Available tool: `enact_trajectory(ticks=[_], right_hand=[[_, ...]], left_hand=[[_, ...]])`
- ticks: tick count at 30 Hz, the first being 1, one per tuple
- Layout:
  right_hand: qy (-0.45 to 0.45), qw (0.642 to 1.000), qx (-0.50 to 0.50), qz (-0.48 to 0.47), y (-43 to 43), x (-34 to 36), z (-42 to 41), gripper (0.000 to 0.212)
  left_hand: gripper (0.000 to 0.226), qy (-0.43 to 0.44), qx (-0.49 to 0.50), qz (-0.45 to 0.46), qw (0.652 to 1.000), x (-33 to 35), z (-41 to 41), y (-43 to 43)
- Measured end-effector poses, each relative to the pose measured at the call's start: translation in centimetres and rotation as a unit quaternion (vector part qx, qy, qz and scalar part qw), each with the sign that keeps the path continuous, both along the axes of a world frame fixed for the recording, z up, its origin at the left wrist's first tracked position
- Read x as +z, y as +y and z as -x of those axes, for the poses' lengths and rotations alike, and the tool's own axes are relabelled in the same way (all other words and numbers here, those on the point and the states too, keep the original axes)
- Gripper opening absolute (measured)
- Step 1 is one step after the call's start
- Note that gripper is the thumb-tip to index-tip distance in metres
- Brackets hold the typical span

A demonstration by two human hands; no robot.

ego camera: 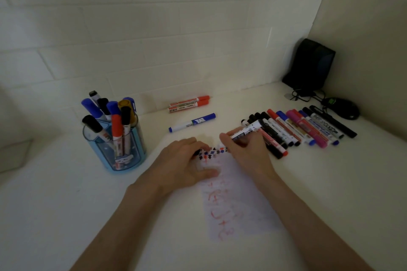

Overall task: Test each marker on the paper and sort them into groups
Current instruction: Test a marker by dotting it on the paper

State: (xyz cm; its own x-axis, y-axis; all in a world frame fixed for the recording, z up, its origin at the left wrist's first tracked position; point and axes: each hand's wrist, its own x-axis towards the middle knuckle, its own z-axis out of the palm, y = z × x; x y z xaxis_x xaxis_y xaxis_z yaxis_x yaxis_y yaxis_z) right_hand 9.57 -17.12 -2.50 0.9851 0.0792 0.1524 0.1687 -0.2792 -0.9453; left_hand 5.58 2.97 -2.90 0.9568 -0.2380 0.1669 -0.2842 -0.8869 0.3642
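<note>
At left, a blue translucent plastic pen cup (119,147) holds upright markers. At centre, the left hand (187,160) rests on the white scribbled paper (237,209) with its fingers bent; I cannot tell whether they pinch anything. The right hand (246,152) curls its fingers round a white-barrelled, black-ended marker (250,129) at the paper's top edge. To the right lies a row of mixed-colour markers (308,130), side by side.

The single head-worn camera is looking forward and down from close above the table (55,204), the paper (237,204) sitting just below centre; the tiled wall (154,28) is filling the frame's upper half.
</note>
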Motion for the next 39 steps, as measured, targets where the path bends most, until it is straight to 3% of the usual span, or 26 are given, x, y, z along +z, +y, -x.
enact_trajectory(ticks=[15,26,39], right_hand=[[-0.051,0.997,-0.028,0.051,0.6,-1.3,0.1,0.025],[-0.044,0.998,-0.029,0.023,0.2,-1.3,0.2,0.023],[-0.030,0.998,-0.011,0.056,0.5,-1.1,0.1,0.029]], left_hand=[[0.081,0.018,0.006,-0.006,1.000,0.0,0.2,0.1],[0.081,0.024,0.008,-0.003,1.000,0.2,0.4,0.1],[0.080,0.025,0.003,-0.013,1.000,0.4,0.4,0.1]])
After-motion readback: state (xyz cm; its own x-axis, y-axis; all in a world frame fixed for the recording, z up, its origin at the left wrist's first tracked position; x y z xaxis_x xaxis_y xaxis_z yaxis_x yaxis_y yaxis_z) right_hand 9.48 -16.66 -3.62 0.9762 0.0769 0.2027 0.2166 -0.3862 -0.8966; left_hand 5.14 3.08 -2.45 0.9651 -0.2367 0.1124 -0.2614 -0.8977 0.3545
